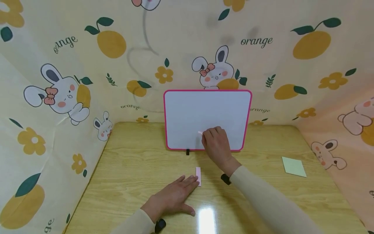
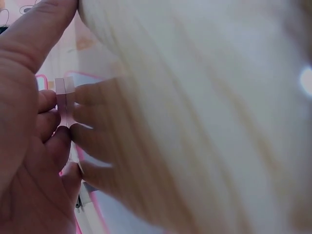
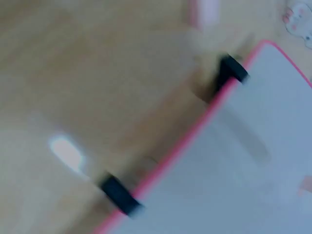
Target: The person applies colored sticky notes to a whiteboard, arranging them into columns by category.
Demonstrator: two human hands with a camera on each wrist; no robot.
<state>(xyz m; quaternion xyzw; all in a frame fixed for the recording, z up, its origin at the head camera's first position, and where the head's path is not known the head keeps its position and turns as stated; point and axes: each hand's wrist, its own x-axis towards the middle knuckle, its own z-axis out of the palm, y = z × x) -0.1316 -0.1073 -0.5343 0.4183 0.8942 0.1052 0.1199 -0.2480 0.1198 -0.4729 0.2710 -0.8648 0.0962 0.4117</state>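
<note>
My left hand [image 1: 175, 195] lies palm down on the table, fingers straight. Its fingertips touch a narrow pink sticky-note pad [image 1: 198, 172]. In the left wrist view the pad [image 2: 61, 90] stands beside the fingertips of the left hand [image 2: 24, 136]. Raised before the whiteboard [image 1: 187, 110], my right hand [image 1: 217, 143] has curled fingers and pinches a small pale pink slip [image 1: 200, 132]. The hand covers part of the board's lower edge. The right wrist view is blurred; it shows the whiteboard [image 3: 219, 170] and the pad [image 3: 204, 12], but not clearly the fingers.
A pale green sticky note [image 1: 293, 166] lies at the table's right. The pink-framed whiteboard stands upright on black feet, one foot [image 1: 188, 152] showing in the head view. Patterned cloth [image 1: 140, 65] walls the table [image 1: 131, 156] at the back and sides.
</note>
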